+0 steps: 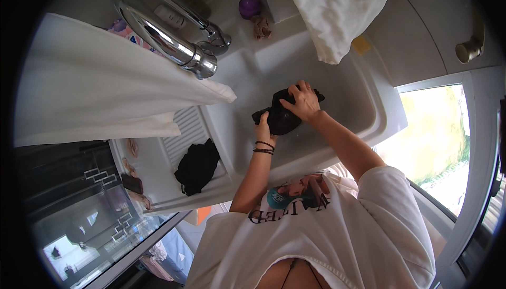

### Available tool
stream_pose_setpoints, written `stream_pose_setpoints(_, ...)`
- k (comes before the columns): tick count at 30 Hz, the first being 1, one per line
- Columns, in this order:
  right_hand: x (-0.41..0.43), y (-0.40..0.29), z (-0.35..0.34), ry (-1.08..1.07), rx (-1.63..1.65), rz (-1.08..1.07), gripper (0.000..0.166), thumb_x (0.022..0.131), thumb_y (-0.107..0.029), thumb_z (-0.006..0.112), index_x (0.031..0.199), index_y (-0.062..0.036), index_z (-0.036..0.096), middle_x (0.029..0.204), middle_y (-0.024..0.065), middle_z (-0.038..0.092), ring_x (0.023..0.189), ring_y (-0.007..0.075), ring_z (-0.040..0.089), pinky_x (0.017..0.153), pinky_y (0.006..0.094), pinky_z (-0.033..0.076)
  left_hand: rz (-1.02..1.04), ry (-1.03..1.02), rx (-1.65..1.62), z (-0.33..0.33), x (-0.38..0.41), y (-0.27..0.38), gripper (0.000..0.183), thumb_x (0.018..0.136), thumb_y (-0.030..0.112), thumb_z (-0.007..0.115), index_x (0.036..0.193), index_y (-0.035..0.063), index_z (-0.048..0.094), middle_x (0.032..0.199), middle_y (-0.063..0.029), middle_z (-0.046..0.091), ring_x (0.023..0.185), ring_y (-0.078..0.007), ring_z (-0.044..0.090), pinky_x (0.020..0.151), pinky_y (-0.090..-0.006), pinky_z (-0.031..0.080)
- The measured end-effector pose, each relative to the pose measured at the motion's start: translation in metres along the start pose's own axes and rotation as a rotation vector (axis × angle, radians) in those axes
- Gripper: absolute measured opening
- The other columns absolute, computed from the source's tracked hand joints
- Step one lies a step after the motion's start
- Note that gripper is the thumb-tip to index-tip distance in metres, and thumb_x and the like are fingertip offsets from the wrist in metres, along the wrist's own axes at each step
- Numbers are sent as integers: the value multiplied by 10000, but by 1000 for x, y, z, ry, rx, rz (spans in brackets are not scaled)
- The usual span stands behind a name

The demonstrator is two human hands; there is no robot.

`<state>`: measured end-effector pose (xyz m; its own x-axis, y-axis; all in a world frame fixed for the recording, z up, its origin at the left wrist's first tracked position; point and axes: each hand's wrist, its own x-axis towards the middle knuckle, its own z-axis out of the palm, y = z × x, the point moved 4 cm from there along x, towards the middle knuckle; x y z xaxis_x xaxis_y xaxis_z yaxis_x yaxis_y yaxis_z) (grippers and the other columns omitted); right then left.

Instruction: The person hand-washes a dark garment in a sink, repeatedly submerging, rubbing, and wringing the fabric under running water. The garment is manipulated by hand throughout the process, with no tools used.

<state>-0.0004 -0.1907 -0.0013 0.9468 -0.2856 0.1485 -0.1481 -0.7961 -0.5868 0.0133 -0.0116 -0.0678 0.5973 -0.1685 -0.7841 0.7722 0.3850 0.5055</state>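
A bunched black cloth item, perhaps a garment, is in the basin of a white laundry sink. My left hand, below dark beaded bracelets, grips its left end with the thumb on top. My right hand, with a ring on one finger, holds the upper right part, its fingers curled over the fabric. A small end of the cloth sticks out past the right fingers. A second crumpled black cloth lies on the sink's ribbed washboard, to the left of my hands.
A chrome faucet arches over the basin's upper left. White cloths hang at the left and top right. A purple ball-shaped object and a brown crumpled piece sit on the back ledge. A yellow piece rests on the right rim.
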Motion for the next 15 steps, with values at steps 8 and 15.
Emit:
stream_pose_setpoints(8, 9, 68, 9, -127, -223, 380, 622, 728, -449, 724, 1184, -118, 460, 1121, 180, 457, 1069, 367, 471, 852, 497, 439, -39, 365, 58, -24, 1, 21, 606, 917, 333, 545, 1426, 262, 224, 1379, -129, 349, 1198, -366, 419, 858, -557, 437)
stream_pose_setpoints(15, -6, 63, 39, -362, -264, 727, 1007, 664, -705, 611, 1448, -213, 215, 1490, 197, 132, 1366, 400, 144, 975, 733, 135, -175, 367, 377, -35, 10, 16, 592, 939, 322, 505, 1441, 306, 192, 1428, -140, 298, 1259, -373, 345, 857, -586, 410)
